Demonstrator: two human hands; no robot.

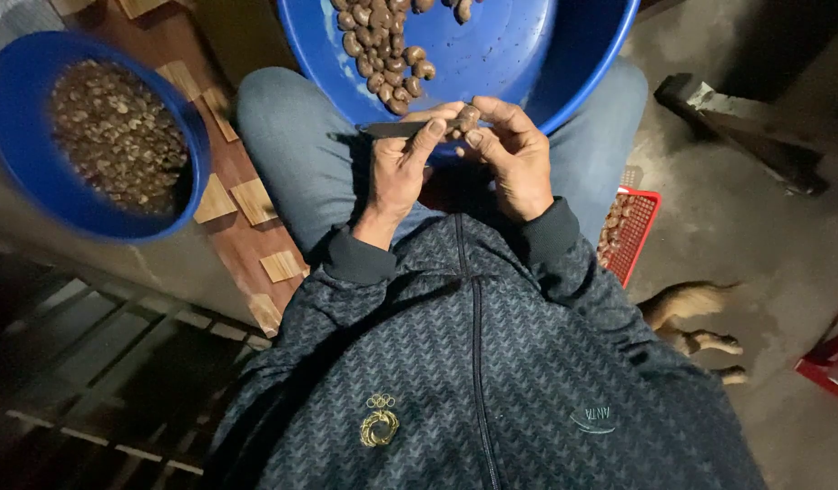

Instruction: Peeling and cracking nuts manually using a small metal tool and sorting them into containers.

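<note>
From the head camera I look straight down my own front. My left hand (401,172) is curled shut around a knife (396,130); only the dark blade shows, pointing left, and the handle is hidden inside my fist. My right hand (514,159) pinches a brown cashew nut (469,116) between thumb and fingertips, the other fingers loosely bent. The nut sits right at the knife's inner end, over the near rim of the big blue basin (564,63) on my lap; I cannot tell whether the blade touches the nut, since my fingers cover the join. The basin is cut off by the top edge, and a cluster of unshelled nuts (383,45) lies in it. To my left a smaller blue bowl (10,154) holds pale, blurred pieces I cannot make out clearly. A red basket (641,222) peeks from behind my right sleeve, mostly hidden. On the floor lie an animal's legs (700,318), its body out of view.
</note>
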